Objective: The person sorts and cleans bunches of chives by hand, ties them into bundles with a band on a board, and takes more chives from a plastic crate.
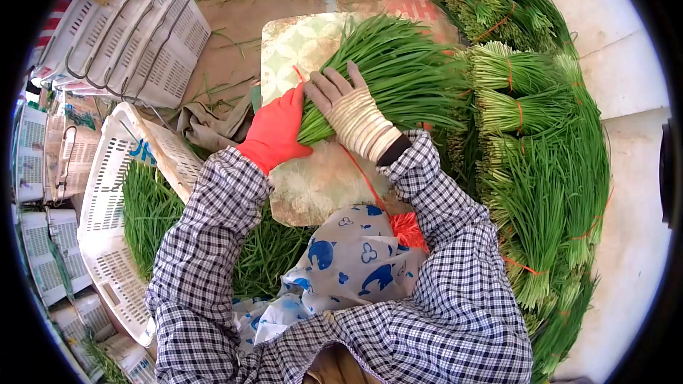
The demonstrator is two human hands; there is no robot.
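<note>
A loose bunch of green chives [398, 64] lies across a worn, patterned board [284, 43], its leaf tips fanned to the right. My left hand [279, 128], in a red glove, is closed around the cut stem ends. On top of the bunch rests my right hand [356, 110], in a striped knit glove with grey fingers, its fingers stretched out over the stems. A red tie [364, 179] runs from beneath the bunch toward a bundle of red ties [408, 232] by my lap. Another red end shows just above my left fingers.
Tied chive bunches [530, 192] are stacked along the right side. At left stands a white crate [99, 224] with loose chives [148, 203]; stacked crates [135, 35] rise behind it. More loose chives [267, 259] lie below the board. A dolphin-print apron [356, 256] covers my lap.
</note>
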